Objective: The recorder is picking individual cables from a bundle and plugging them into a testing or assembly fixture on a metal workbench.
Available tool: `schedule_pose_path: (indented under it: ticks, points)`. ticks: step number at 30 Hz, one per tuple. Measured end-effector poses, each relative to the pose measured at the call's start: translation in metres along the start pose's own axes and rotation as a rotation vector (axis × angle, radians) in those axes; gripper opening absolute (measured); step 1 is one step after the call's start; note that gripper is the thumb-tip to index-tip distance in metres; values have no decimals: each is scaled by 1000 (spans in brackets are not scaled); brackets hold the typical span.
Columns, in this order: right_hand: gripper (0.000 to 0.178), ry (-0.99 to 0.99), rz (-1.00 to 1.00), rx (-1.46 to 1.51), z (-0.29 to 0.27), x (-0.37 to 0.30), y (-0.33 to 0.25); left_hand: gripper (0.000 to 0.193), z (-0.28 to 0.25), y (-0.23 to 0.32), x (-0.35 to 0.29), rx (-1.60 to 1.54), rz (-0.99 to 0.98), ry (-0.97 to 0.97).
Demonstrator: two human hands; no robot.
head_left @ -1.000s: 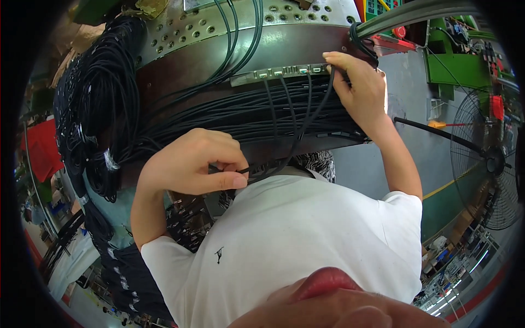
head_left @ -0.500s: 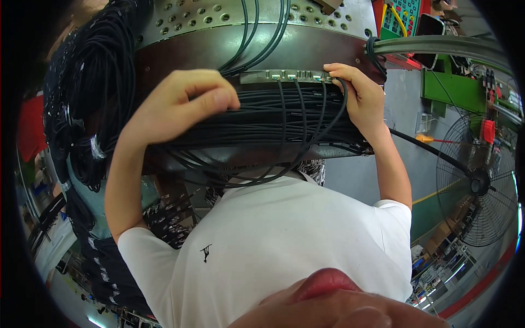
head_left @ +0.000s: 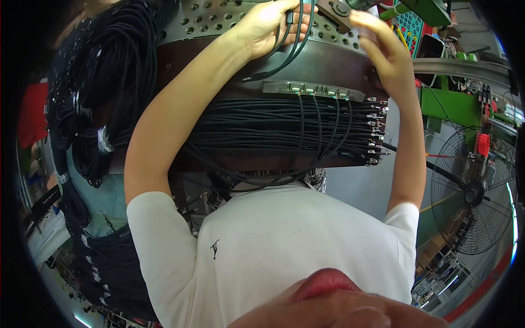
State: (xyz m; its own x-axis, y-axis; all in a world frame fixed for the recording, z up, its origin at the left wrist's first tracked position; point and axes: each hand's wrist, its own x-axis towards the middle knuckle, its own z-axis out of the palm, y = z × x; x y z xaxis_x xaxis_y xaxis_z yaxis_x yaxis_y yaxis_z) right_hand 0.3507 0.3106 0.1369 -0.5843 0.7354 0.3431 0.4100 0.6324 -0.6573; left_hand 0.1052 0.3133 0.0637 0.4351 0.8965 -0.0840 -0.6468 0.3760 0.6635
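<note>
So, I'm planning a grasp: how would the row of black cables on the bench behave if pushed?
The black cables would probably flex, since similar ones curve past the bench. Lying side by side, they may slide or roll over each other. Their silvery ends might snag on neighbours.

Counter [head_left: 344, 65]: directly in front of the person. Perforated plate [head_left: 199, 22]: along its far part. Connector strip [head_left: 322, 92]: on the counter, nearer than the plate. Cable row [head_left: 246, 128]: before the strip, lying left to right, ends at the counter's right. Four strip cables [head_left: 319, 120]: run from the strip across the row toward the person. Cable heap [head_left: 115, 54]: at the counter's left. Left hand [head_left: 268, 27]: over the plate, loose cables [head_left: 303, 33] across its fingers. Right hand [head_left: 388, 49]: right of the metal block [head_left: 337, 13]. Fan [head_left: 473, 192]: right, well apart from the counter.
</note>
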Motion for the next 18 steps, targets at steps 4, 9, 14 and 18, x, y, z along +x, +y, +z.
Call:
schedule_pose_path:
  ticks: [4, 9, 14, 18]
  points:
    - [31, 156, 331, -248, 24, 90, 38, 47, 29, 6, -13, 159, -101, 107]
    - [30, 119, 361, -477, 39, 127, 27, 42, 26, 5, -12, 102, -89, 99]
    - [29, 201, 270, -553, 44, 113, 38, 45, 34, 14, 0, 33, -69, 71]
    - [24, 205, -56, -351, 29, 97, 90, 34, 31, 25, -20, -124, -206, 30]
